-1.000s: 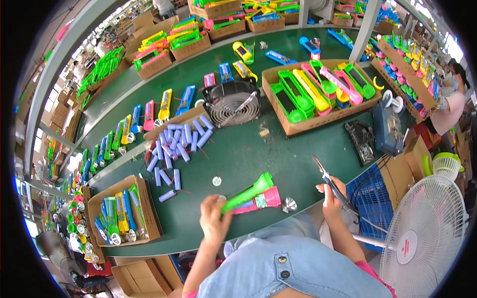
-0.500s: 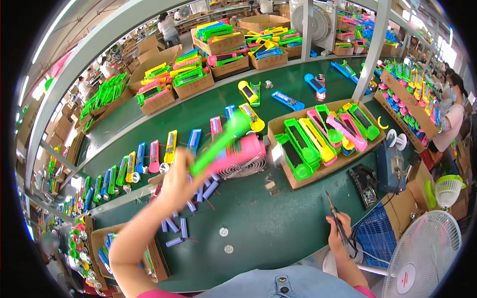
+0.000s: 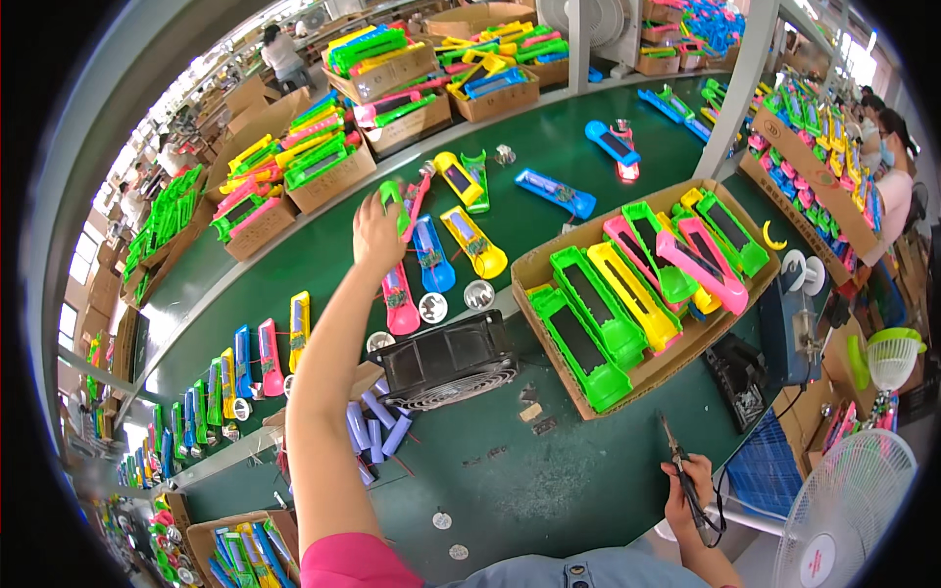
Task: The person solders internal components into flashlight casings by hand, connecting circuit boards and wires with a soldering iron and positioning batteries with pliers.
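My left hand (image 3: 377,233) reaches far across the green bench, its fingers on a green plastic housing (image 3: 396,204) that the hand partly hides. Just beside it lie a pink housing (image 3: 416,204) and a blue housing (image 3: 432,255). A yellow housing (image 3: 473,242) with a blue cell in it rests to the right. Closed around a soldering iron (image 3: 678,459), my right hand (image 3: 690,490) stays low at the right, the iron's tip pointing up and away from me.
A cardboard box (image 3: 578,390) of coloured housings stands right of a black fan (image 3: 446,358). Loose purple cells (image 3: 375,431) lie left of that fan. A blue device (image 3: 779,323) and a white fan (image 3: 848,510) are at the right. Boxes (image 3: 328,186) line the far side.
My left hand has carried the green housing away from me to the far side of the bench. My right hand still holds the soldering iron. The view has shifted.
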`<state>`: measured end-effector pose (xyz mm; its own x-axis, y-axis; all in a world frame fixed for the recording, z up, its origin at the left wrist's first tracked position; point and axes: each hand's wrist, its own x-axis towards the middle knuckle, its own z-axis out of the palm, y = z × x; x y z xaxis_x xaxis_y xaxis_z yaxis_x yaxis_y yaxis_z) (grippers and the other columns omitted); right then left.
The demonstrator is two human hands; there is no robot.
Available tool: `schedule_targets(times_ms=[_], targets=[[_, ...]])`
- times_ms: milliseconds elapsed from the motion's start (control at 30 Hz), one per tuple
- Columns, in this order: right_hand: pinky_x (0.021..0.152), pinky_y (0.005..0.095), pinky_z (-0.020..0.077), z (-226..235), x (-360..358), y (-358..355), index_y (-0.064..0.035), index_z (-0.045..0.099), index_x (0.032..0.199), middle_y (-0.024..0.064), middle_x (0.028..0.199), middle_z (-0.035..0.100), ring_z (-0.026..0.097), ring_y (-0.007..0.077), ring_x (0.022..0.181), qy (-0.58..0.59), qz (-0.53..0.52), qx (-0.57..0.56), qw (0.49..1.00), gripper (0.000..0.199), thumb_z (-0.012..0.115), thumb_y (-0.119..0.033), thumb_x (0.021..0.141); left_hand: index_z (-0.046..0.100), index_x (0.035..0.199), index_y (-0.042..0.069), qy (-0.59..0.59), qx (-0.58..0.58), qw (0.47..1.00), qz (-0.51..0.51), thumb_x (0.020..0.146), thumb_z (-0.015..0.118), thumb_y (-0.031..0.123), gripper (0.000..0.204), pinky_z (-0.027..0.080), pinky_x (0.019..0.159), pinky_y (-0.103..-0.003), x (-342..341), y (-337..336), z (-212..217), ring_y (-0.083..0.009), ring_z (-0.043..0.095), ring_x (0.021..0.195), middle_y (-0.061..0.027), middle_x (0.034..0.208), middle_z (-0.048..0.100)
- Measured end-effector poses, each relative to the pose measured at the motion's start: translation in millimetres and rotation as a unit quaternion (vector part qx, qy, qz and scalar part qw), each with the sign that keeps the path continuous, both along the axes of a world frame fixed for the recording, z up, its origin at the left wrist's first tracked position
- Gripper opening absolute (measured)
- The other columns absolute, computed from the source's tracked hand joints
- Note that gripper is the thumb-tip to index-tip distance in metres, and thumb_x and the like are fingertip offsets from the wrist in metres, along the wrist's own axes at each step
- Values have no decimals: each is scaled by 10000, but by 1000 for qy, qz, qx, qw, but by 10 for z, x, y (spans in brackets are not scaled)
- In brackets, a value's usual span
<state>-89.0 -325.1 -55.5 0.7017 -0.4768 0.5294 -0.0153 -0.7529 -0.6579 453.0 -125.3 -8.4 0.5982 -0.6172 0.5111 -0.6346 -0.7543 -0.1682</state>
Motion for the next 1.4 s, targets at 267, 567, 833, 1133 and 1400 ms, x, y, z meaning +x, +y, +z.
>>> schedule_targets(times_ms=[267, 567, 833, 1133, 1400], targets=[[827, 408, 414, 19, 98, -53, -50, 488, 989, 69, 851, 677, 621, 230, 738, -30, 17, -27, 999, 193, 577, -35, 818, 509, 1029, 95, -17, 236, 927, -290, 717, 568, 43, 321, 313, 1031, -414, -244, -93, 108, -277, 419, 1204, -110, 1210, 506], [867, 405, 395, 45, 10, -50, -52, 512, 985, 46, 806, 675, 626, 213, 703, -49, 0, -8, 999, 186, 593, -32, 818, 436, 1148, 38, -62, 61, 955, -282, 535, 752, 29, 689, 367, 976, -448, -1554, -12, 1795, -322, 523, 997, -137, 1030, 540], [999, 436, 294, 844, 872, -740, -50, 534, 1102, 106, 931, 638, 562, 272, 974, -79, -11, -119, 990, 348, 645, -75, 773, 429, 1192, -34, 185, 198, 922, -277, 572, 733, 180, 723, 448, 658, -342, -3783, 533, 1709, -254, 526, 776, -104, 841, 504], [1001, 603, 198, 736, 2118, -1032, -131, 442, 1199, 104, 930, 631, 597, 284, 939, 39, 3, -295, 955, 412, 546, -51, 809, 411, 1250, -51, 411, 66, 903, -109, 663, 699, 113, 674, 473, 726, -374, -4748, 1026, 453, -300, 545, 874, -164, 963, 530], [810, 262, 455, 1154, 1323, -555, -75, 571, 1163, 103, 1224, 481, 525, 179, 1083, -140, 75, -68, 985, 438, 529, 107, 768, 639, 881, 70, 394, -97, 899, -163, 665, 672, 23, 224, 428, 776, -360, -4769, 1032, 404, -268, 526, 910, -104, 997, 544]])
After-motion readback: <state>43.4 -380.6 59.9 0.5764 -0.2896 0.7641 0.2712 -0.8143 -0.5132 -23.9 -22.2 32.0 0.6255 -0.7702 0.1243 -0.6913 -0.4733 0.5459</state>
